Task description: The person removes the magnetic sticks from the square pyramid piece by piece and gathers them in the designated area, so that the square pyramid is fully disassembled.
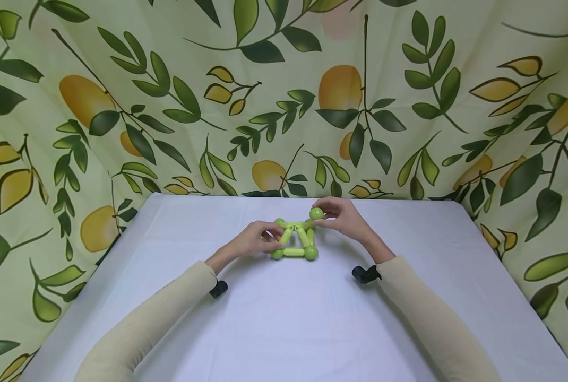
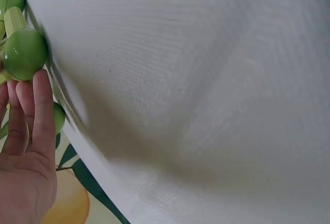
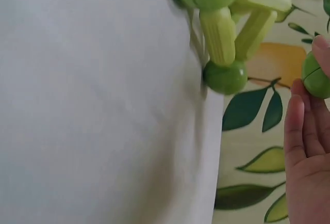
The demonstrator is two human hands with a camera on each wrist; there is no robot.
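Note:
A frame of light green rods and darker green balls (image 1: 311, 252) stands on the white table. Several rods slope inward and meet at its top. My left hand (image 1: 252, 239) grips the frame's left side, thumb near the front left ball. In the left wrist view, the fingers (image 2: 43, 113) of that hand reach up to a corner ball (image 2: 25, 53). Between thumb and fingertips, my right hand (image 1: 343, 217) pinches a loose green ball (image 1: 316, 213), held up just above the frame's back right corner. The right wrist view shows this ball, with a seam round it, apart from the frame.
A white cloth covers the table (image 1: 284, 318). Behind it hangs a curtain (image 1: 284, 106) printed with leaves and orange fruit, close past the table's far edge. Black wrist cameras (image 1: 364, 274) sit under both cuffs.

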